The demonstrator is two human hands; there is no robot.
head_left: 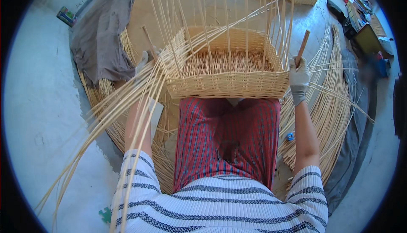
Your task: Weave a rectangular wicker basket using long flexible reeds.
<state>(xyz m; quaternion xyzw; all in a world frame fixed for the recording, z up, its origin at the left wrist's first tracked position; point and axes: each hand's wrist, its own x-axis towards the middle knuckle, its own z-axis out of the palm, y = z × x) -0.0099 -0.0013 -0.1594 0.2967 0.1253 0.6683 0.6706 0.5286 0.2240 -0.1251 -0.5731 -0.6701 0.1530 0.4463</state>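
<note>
As the right hand (pixel 299 77) grips a stick (pixel 302 47), woven basket (pixel 229 85) beside it

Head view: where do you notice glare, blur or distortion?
Head view: bluish glare on the floor, upper right; dark smudge toward the right edge, head view; black corners, curved rim, head view; the woven basket fairly sharp in head view.

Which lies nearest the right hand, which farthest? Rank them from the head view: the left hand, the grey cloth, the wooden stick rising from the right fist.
1. Wooden stick: gripped in the right hand.
2. Left hand: across the basket, at its left side.
3. Grey cloth: farther left, beyond the left hand.
</note>
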